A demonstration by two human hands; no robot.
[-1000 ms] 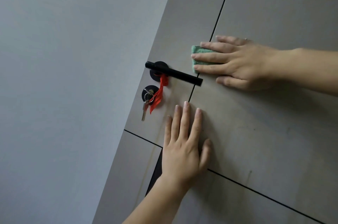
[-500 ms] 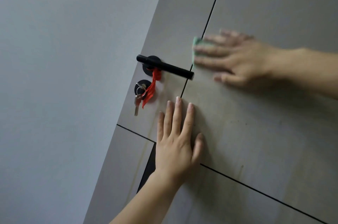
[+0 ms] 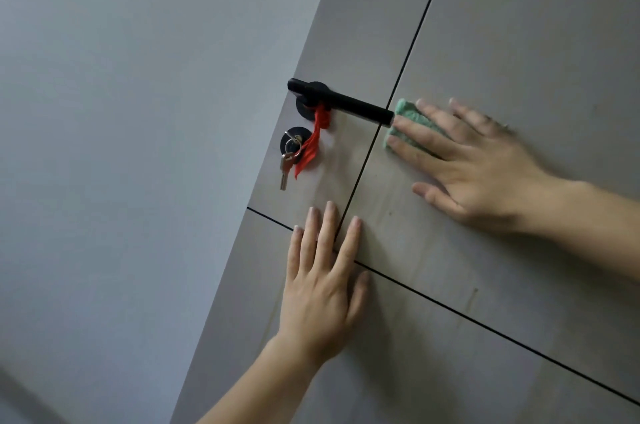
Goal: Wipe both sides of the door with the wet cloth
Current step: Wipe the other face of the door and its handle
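Right hand (image 3: 485,174): flat on the door (image 3: 519,25), fingers (image 3: 426,136) straight and spread, pressing the cloth (image 3: 405,111) to the panel; no curl, nothing pinched.
Cloth: folded green pad under the fingertips, just right of the vertical groove (image 3: 415,32), right at the tip of the black handle (image 3: 349,104); touching it or not, cannot tell.
Left hand (image 3: 322,285): lower down, palm flat, fingers straight and relaxed, spread over the crossing of 2 grooves; bracing, holding nothing.
Step in hand: by the look of it, wiping this face near the handle; the other side not yet in sight.
Doing it well: even pressure through all 4 fingers, long overlapping strokes, a fold edge run along each groove, then round the handle base without snagging the red ribbon (image 3: 311,143) or the keys (image 3: 285,163).
Risk: door swinging under the push, hence the bracing palm.
Door face: grey-brown panels, thin dark grooves, faint streaks and specks low on the right.
Lock (image 3: 294,143): black, below the handle, key in, ribbon hanging.
Room: plain pale grey wall (image 3: 138,111) to the left; dark strip in the bottom corner, unclear.
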